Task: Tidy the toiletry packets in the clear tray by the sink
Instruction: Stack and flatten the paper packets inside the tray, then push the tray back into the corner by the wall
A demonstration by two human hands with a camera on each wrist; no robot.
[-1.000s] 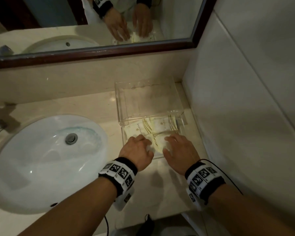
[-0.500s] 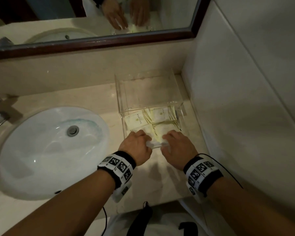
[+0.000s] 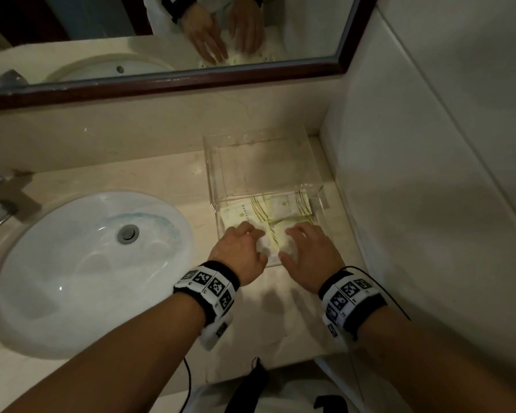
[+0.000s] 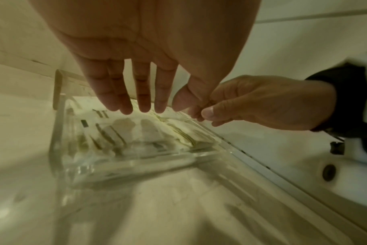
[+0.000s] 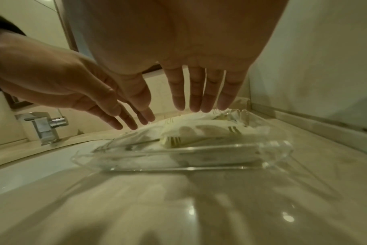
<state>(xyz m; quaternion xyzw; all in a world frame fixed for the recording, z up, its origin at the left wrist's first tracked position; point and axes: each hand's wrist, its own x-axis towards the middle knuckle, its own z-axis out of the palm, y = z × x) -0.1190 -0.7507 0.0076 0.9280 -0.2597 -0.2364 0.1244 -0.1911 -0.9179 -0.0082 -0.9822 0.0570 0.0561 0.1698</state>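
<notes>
A clear tray [image 3: 212,174] sits on the counter in the corner right of the sink. Several white packets with gold lines [image 3: 283,205] lie flat in its front half; its back half is bare. My left hand [image 3: 245,242] and right hand [image 3: 306,242] are side by side, palms down, over the front packets. In the left wrist view the left fingers [image 4: 144,99] hang straight just above the packets [image 4: 174,132]. The right fingers [image 5: 196,99] are likewise straight over the packets [image 5: 199,131]. Neither hand holds anything. I cannot tell whether the fingertips touch.
A white oval sink [image 3: 81,263] lies left of the tray, with a chrome faucet [image 5: 46,126] behind it. A tiled wall [image 3: 429,174] runs close along the tray's right side, and a framed mirror [image 3: 161,81] hangs above. Bare counter [image 3: 274,317] lies under my wrists.
Half a second ago both hands were bunched at the tray's front edge. They now sit slightly farther in over the packets, with straighter fingers.
</notes>
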